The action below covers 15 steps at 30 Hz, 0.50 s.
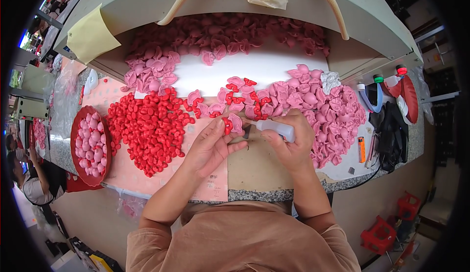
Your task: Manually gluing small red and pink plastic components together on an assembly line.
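My left hand (209, 146) pinches a small pink shell-like piece (236, 123) with a red bow-shaped piece (227, 126) against its left side. In my right hand (294, 142) is a small translucent squeeze bottle (278, 129), its narrow tip pointing left at the pink piece. Whether the tip touches it I cannot tell. Just beyond both hands lie several pink pieces with red bows (236, 97). A heap of red bow pieces (147, 130) spreads left of my left hand. To the right of my right hand is a heap of pink pieces (320, 113).
A red bowl (93, 180) of pink round pieces stands at the far left. Ahead, a grey hood (235, 0) overhangs more pink pieces (210, 32). An orange lighter (361, 149), black cloth-like item (391, 135) and capped bottles (379, 79) sit at right. Red stools (379, 235) stand on the floor.
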### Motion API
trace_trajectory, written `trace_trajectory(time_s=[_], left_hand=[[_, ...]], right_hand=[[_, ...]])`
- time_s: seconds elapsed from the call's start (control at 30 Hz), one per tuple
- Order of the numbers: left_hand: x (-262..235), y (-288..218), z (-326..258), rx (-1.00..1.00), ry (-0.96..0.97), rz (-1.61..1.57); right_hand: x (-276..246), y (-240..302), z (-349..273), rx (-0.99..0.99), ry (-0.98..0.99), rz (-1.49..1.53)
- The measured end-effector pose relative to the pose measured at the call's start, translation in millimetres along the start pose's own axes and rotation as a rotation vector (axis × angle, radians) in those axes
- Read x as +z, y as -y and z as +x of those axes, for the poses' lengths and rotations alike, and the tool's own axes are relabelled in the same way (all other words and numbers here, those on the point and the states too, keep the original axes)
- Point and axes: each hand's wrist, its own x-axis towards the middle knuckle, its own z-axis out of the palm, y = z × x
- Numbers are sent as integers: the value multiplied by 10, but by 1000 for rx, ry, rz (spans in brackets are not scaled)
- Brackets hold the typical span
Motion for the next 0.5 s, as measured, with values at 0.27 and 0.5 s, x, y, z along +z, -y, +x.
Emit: trace_trajectory(time_s=[0.27, 0.5], left_hand=[[-3, -8, 7, 29, 28, -8], [31, -38, 22, 51, 12, -17]], right_hand=[[3, 23, 10, -23, -9, -24], [16, 33, 9, -27, 3, -37]])
